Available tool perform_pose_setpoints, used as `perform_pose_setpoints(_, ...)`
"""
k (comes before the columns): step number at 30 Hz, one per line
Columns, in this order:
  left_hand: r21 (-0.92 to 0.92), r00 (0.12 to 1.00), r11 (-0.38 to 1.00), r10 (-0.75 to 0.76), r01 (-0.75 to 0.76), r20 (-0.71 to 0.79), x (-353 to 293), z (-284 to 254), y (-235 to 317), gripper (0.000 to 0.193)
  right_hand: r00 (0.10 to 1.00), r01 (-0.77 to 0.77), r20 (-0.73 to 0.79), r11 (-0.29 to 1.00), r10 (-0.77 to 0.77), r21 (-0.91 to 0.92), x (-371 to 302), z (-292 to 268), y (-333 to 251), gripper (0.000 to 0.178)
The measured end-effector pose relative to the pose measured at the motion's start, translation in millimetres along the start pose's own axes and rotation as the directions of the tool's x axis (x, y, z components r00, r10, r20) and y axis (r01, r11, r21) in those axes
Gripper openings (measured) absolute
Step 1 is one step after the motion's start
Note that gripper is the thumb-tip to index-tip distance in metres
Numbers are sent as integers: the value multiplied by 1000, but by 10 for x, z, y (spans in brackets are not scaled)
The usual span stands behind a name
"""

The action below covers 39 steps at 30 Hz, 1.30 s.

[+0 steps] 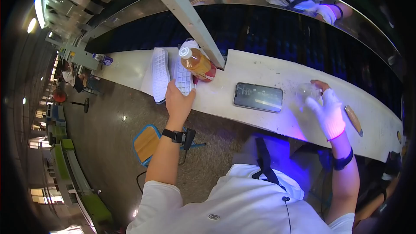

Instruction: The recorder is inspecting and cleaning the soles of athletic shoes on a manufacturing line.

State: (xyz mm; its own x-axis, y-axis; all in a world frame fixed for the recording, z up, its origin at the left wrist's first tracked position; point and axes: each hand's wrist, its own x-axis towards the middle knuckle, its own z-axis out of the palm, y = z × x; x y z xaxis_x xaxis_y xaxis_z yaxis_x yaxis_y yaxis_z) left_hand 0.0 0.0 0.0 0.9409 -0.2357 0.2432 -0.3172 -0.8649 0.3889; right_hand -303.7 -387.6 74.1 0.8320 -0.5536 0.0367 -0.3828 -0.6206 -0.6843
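Grey-brown floor (108, 136), stool (147, 144) (blue-framed), bright windows (45, 196)

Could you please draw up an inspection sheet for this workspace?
Surface: white bench, small dark marks.
Job's things: two pale shoe soles, side by side; clear container farther right.
Clutter: amber drink bottle by the soles; phone lying flat; slim brown object, kind unclear.
Hands: bare left hand at the soles' near end; right hand, white-gloved, fingers at the clear container; firmness of either grip unclear.
Cables: thin cord below a dark clip on the shirt.
Surroundings: wood-seated stool; pale post.
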Motion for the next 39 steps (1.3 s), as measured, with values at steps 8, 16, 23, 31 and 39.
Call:
perform_pose_setpoints(8, -535, 975, 845, -118, -2, -189, 230, -270, -311, 67, 988, -153, -16, 988, 153, 23, -543, -168, -116, 60)
perform_pose_setpoints(16, -280, 973, 956, -138, 83, -184, 595, -345, -1026, 74, 995, -80, 65, 993, 74, 85, -832, -25, -283, 60)
perform_pose_setpoints(23, -474, 998, 880, 6, 23, 60, -576, -509, -16, 58, 982, 6, 188, 990, -33, 138, -797, 259, -576, 57)
perform_pose_setpoints(31, -792, 754, 566, 411, 229, 512, -1593, -531, 1246, 69, 845, 470, 237, 877, -480, 102, -758, 904, -1085, 62)
perform_pose_setpoints(39, -781, 817, 392, 112, 487, 566, -1330, -460, 832, 41, 839, 379, 390, 922, -379, 79, -869, 917, -912, 50)
